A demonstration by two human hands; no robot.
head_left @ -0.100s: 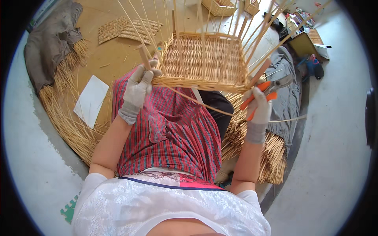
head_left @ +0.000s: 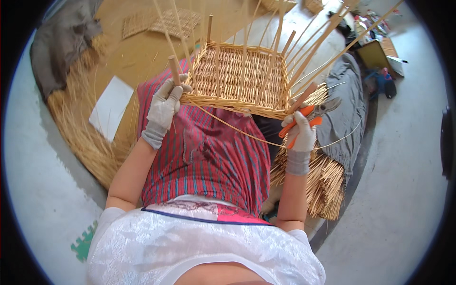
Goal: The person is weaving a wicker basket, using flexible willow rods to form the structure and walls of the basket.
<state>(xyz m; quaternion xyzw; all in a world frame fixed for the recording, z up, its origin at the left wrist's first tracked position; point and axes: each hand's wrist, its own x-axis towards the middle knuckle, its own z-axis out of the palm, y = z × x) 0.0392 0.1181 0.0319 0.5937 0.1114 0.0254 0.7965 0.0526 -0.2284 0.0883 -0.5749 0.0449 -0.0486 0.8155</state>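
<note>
A half-woven wicker basket [head_left: 237,76] with a rectangular base is held up over my lap. Long upright canes rise from its edges, and thick wooden pegs stand at its corners. My left hand [head_left: 164,102], in a pale glove, is closed round the near left corner by its peg. My right hand [head_left: 301,133], gloved too, is closed on orange-handled pruning shears [head_left: 311,114] at the near right corner. Their metal jaws point up and right. Whether its fingers also grip the basket is hidden. A loose cane [head_left: 237,132] bows from the basket's near edge past my right wrist.
Loose canes [head_left: 78,137] lie along the left under a dark cloth [head_left: 61,47], beside a white sheet [head_left: 110,108]. To the right, a cane bundle [head_left: 327,187] lies partly beneath a grey cloth [head_left: 344,123]. Woven panels [head_left: 175,23] rest on the floor ahead.
The basket's right side has come left and slightly down, along with my right hand and the pruning shears. My left hand has hardly moved and keeps its hold.
</note>
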